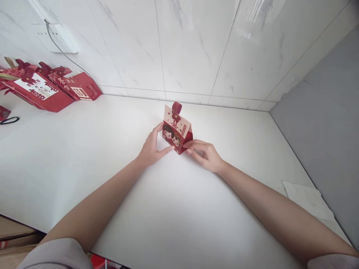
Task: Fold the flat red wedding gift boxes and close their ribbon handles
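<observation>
A small red and cream gift box (177, 129) stands upright on the white table, tapering to a peaked top. A dark red ribbon loop (176, 108) rises from its ridge, and two cartoon figures are printed on its front. My left hand (151, 147) grips the box at its left end, with the thumb along the front lower edge and the fingers partly hidden behind. At the right end, my right hand (206, 154) has its thumb and fingertips closed on the lower side flap. Whatever is inside the box is hidden.
Several red gift boxes (63, 91) with ribbon handles crowd the back left of the white table (168, 209). A black loop (9, 120) lies near them. Behind is a marbled tile wall (190, 48) with a socket and grey cable (66, 56). White paper (307, 198) lies at right.
</observation>
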The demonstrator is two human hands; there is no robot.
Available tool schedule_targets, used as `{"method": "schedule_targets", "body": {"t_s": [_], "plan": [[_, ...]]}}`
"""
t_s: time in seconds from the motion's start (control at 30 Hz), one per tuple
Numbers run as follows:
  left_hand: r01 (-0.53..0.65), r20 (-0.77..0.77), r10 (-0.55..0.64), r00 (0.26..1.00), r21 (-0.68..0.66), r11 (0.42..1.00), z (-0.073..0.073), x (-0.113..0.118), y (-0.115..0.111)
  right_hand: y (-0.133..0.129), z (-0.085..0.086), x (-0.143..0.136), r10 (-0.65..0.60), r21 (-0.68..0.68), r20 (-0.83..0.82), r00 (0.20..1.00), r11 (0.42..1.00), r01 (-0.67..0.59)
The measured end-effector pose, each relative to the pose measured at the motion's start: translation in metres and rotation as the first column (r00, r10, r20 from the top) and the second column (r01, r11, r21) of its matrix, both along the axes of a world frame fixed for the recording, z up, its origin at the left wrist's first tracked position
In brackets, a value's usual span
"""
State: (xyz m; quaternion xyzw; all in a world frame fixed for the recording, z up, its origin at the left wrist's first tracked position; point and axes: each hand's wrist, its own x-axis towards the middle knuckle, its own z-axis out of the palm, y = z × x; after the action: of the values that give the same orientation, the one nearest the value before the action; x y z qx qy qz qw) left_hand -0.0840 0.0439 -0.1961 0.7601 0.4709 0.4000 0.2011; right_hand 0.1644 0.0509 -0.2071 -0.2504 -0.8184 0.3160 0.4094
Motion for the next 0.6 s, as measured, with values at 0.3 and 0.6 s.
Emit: {"method": "schedule_targets", "body": {"t_s": [0.3, 0.6], "plan": [[0.212, 0.005, -0.212, 0.977, -0.058, 0.976, 0.001, -0.006, 0.006, -0.010, 0.000, -0.009, 0.207, 0.195, 0.268, 0.941, 0.945, -0.264], [0.195, 0.092, -0.183, 0.979, -0.152, 0.969, 0.004, -0.003, 0.002, -0.011, 0.000, -0.008, -0.235, 0.298, 0.030, 0.971, 0.930, 0.216]]}}
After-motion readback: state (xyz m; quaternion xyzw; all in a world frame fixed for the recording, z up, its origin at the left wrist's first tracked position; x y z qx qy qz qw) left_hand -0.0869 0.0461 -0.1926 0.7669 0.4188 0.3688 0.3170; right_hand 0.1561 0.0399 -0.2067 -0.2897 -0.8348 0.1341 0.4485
